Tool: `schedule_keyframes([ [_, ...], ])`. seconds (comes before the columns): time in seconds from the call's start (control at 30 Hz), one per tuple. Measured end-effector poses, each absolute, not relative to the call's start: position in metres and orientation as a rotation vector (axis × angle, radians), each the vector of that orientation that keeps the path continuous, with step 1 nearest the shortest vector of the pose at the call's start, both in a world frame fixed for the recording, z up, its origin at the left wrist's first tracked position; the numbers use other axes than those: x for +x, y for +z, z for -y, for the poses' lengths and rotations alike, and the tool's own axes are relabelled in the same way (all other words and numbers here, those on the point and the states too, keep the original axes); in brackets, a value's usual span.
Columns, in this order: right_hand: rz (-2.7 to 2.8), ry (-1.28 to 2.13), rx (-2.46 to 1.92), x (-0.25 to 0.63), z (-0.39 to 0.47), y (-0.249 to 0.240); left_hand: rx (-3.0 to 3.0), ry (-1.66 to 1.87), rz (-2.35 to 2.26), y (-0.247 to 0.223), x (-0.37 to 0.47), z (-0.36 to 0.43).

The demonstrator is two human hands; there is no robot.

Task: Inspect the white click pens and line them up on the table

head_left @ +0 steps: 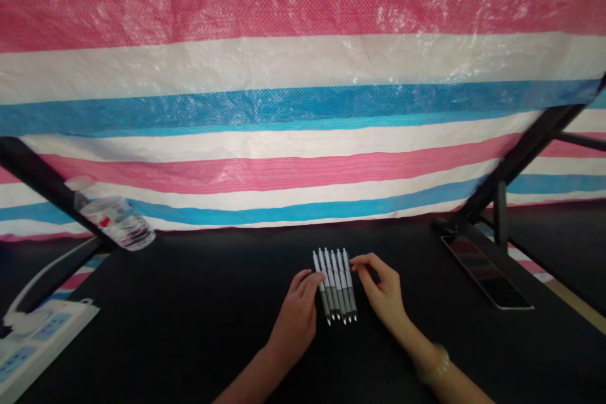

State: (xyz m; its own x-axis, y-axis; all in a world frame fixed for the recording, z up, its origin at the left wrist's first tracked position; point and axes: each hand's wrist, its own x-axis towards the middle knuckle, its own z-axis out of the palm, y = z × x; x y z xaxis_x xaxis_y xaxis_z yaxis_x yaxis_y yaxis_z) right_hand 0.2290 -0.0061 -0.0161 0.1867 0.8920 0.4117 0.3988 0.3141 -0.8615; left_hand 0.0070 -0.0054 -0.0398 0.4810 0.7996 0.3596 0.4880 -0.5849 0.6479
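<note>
Several white pens with grey grips (337,284) lie side by side in a close row on the black table, their pointed tips toward me. At the row's left edge, my left hand (299,309) has its fingers curled and its fingertips on the leftmost pen. My right hand (384,284) is at the right edge, thumb and index finger bent together near the upper part of the rightmost pen. Nothing shows between those right fingertips; whether they touch that pen I cannot tell.
On the black table (189,315), a phone (487,271) lies at the right and a clear plastic cup (118,222) stands at the left. A white power strip (47,334) with a plugged-in cable is at lower left. Striped sheeting (284,170) hangs behind, between black bars (521,151).
</note>
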Motion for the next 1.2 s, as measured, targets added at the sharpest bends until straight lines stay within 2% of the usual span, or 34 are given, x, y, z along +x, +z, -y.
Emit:
schedule_keyframes([
  [0.2,1.375,0.684,-1.306,0.226,0.005,-0.015,2.545,0.693,-1.062,-0.024,0.0,0.002],
  [0.37,1.379,0.91,-1.352,0.224,0.01,-0.009,2.697,0.658,-0.972,-0.016,-0.002,-0.002],
  [0.57,1.492,1.302,-1.362,0.211,0.028,-0.002,2.808,0.99,-0.881,-0.023,-0.005,-0.005],
  [0.67,1.48,1.617,-1.306,0.195,0.039,-0.004,2.733,1.137,-0.849,-0.022,-0.008,-0.004],
  [0.73,1.312,1.897,-1.177,0.183,0.048,-0.009,2.615,1.147,-0.795,-0.021,-0.009,-0.002],
  [0.83,0.919,2.022,-1.064,0.165,0.06,-0.019,2.256,1.194,-0.757,-0.021,-0.006,0.0],
  [0.93,0.666,2.173,-0.928,0.151,0.07,-0.029,1.611,1.275,-0.815,-0.021,0.0,-0.003],
  [1.03,0.549,2.242,-0.82,0.145,0.076,-0.035,1.077,1.034,-0.764,-0.019,0.002,-0.01],
  [1.2,0.503,2.287,-0.785,0.148,0.078,-0.034,0.892,0.816,-0.744,-0.013,0.002,-0.013],
])
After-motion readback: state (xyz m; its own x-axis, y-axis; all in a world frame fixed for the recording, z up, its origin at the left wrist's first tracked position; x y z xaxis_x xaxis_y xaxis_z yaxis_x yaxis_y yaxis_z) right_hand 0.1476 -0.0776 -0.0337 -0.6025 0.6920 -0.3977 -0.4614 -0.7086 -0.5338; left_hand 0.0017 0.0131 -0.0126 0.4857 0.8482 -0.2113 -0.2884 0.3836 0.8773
